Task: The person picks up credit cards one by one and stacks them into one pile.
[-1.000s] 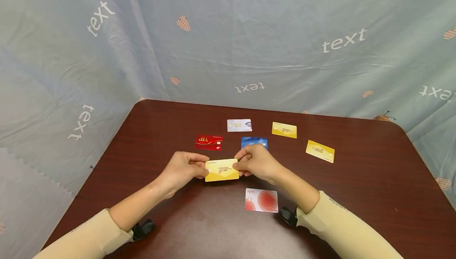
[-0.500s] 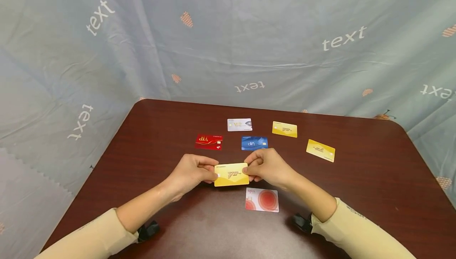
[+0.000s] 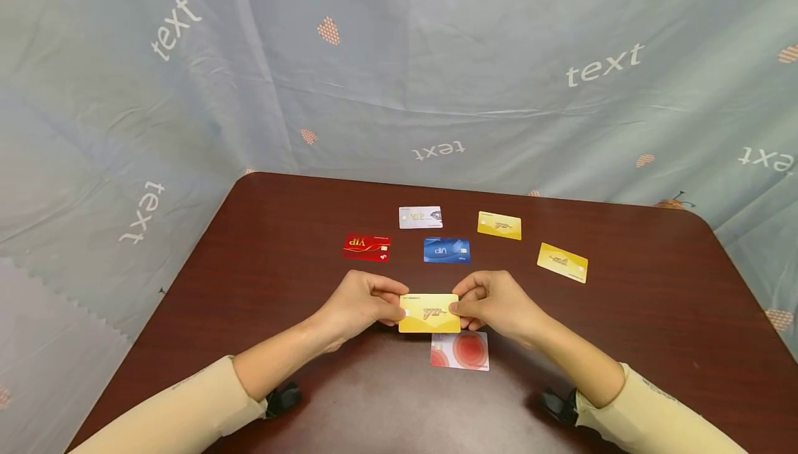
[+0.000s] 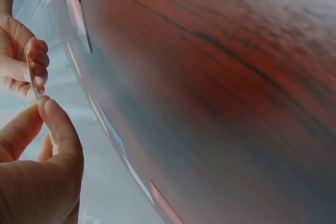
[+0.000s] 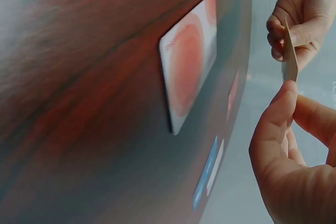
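Left hand and right hand pinch opposite ends of a yellow rectangular plastic card, above the brown wood-grain tabletop. Risk — one pinch slackens, it could drop onto the white, red-circled plastic card.

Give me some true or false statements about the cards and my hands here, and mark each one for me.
1. The left hand and the right hand pinch opposite ends of one yellow card. True.
2. The card with red circles lies on the table. True.
3. The pinched yellow card rests flat on the table. False: the hands hold it up off the table.
4. In the head view, the red card is left of the blue card. True.
5. Only one other yellow card is in sight. False: two lie on the table, the back yellow card and the rightmost yellow card.
6. The blue card is nearer the person than the card with red circles. False: it is farther away.
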Motion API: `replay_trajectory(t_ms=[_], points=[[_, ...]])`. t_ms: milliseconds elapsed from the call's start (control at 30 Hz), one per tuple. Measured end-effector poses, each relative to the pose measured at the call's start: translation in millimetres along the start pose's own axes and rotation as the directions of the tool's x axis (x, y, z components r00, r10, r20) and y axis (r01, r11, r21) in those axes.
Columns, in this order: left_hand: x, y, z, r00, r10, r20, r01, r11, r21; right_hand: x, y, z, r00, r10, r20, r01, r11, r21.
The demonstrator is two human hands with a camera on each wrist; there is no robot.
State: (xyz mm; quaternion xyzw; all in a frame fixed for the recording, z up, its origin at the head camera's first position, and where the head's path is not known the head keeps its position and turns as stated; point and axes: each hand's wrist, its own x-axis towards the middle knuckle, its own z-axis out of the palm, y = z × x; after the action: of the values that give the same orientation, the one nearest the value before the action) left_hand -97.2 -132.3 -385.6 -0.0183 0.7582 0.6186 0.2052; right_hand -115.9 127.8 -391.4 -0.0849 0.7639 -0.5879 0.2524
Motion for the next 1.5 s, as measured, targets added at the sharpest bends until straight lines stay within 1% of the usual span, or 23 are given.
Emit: replay_trajectory(t_ms=[200,467,833,1033,1267,1500], points=[[4.2,1.4,10.8,0.999,0.014,0.034,-0.014,1.000,-0.018,-7.2,8,-9,1.000,0.010,-0.010,-0.010,1.000,0.007],[9.9,-0.8,27.6,0.996,0.023,0.085,-0.019,0.999,-0.048,-15.4,18,-19,0.999,0.030,-0.023,-0.030,1.000,0.002],[12.5,-5.7,45.2,0.994,0.016,0.109,-0.017,1.000,0.001,-25.1,30,-26,0.999,0.040,-0.009,-0.040,0.999,-0.028],[12.2,-8.4,50.0,0.992,0.023,0.127,-0.027,0.999,0.032,-28.7,36,-26,0.999,0.044,0.012,-0.044,0.998,-0.038],[11.1,-12.3,51.9,0.990,0.008,0.138,-0.019,0.997,0.079,-28.6,40,-22,1.000,0.015,0.019,-0.013,0.996,-0.084],[10.9,-14.8,55.4,0.990,0.004,0.143,-0.018,0.995,0.098,-29.3,43,-20,1.000,0.012,0.021,-0.010,0.993,-0.116]])
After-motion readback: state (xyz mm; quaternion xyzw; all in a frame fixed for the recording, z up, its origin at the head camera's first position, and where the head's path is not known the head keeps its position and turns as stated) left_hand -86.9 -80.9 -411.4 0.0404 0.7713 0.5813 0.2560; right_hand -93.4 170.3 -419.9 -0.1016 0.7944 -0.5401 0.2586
